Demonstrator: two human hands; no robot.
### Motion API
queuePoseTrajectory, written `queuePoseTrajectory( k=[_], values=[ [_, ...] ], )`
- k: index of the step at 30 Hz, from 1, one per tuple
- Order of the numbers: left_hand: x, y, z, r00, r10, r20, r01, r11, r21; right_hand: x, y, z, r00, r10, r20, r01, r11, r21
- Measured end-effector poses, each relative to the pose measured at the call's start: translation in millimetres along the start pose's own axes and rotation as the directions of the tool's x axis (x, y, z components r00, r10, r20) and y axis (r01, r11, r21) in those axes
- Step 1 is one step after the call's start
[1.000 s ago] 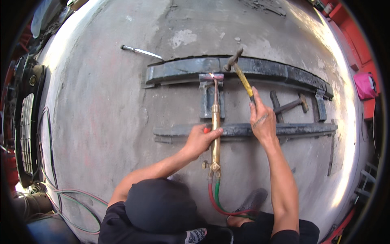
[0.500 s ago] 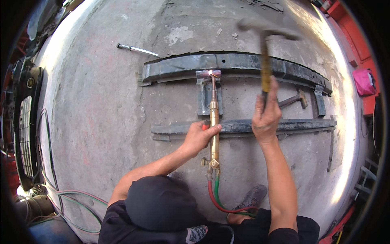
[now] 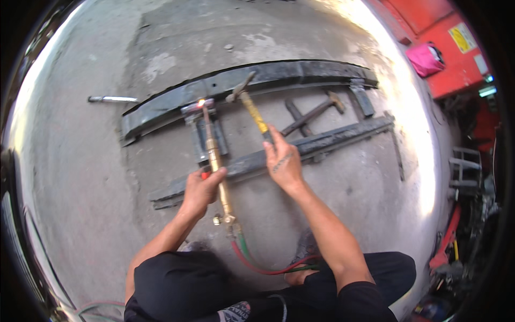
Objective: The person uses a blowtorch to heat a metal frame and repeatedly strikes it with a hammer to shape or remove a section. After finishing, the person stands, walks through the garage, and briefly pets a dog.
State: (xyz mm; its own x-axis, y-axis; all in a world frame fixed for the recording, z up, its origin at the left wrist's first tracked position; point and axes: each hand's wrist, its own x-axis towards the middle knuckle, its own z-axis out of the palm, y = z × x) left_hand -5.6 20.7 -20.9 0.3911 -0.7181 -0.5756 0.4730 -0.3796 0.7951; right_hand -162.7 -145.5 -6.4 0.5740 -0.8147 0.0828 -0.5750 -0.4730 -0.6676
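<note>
Has a rough gray floor (image 3: 80,177) with pale, worn patches (image 3: 159,65). Shows bright white light (image 3: 429,172) along both sides. Has a big red thing (image 3: 456,72) at the upper right, a pink bag (image 3: 425,60) by it, and dark clutter (image 3: 472,241) below.

The torch (image 3: 214,154) shows brassy gold on my screen, its hoses (image 3: 257,269) red and green. I see a yellow-and-black hammer handle (image 3: 254,114), dark grey beams (image 3: 257,80), black trousers (image 3: 179,279), a bright pink bag (image 3: 425,60), a red panel (image 3: 421,21) and a grey floor (image 3: 86,177) with paler blotches.
</note>
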Motion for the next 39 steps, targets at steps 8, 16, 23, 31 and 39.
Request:
queuePoseTrajectory(
  k=[8,16,23,31,39],
  values=[
    [1.4,2.0,12.6,1.0,0.01,0.02,-0.01,1.0,0.016,-8.9,37.1,-4.8,0.983,0.084,0.161,-0.031,0.952,-0.304],
    [5.7,-0.1,-3.2,1.0,-0.008,0.008,0.008,0.998,0.054,-7.4,37.9,7.9,0.99,-0.051,0.13,0.104,0.889,-0.446],
    [-5.4,9.5,-4.9,0.999,0.038,0.003,-0.038,0.997,0.074,-7.5,15.1,-1.7,0.969,0.075,0.236,0.033,0.906,-0.422],
    [-7.9,2.6,-12.2,0.999,0.016,-0.036,-0.013,0.997,0.07,-2.2,6.3,-6.4,0.951,0.168,0.26,-0.05,0.912,-0.408],
    [-13.0,6.4,-17.5,0.999,0.018,-0.05,-0.016,0.999,0.044,-4.4,8.9,-4.5,0.958,0.107,0.265,0.013,0.91,-0.414]
  ],
)
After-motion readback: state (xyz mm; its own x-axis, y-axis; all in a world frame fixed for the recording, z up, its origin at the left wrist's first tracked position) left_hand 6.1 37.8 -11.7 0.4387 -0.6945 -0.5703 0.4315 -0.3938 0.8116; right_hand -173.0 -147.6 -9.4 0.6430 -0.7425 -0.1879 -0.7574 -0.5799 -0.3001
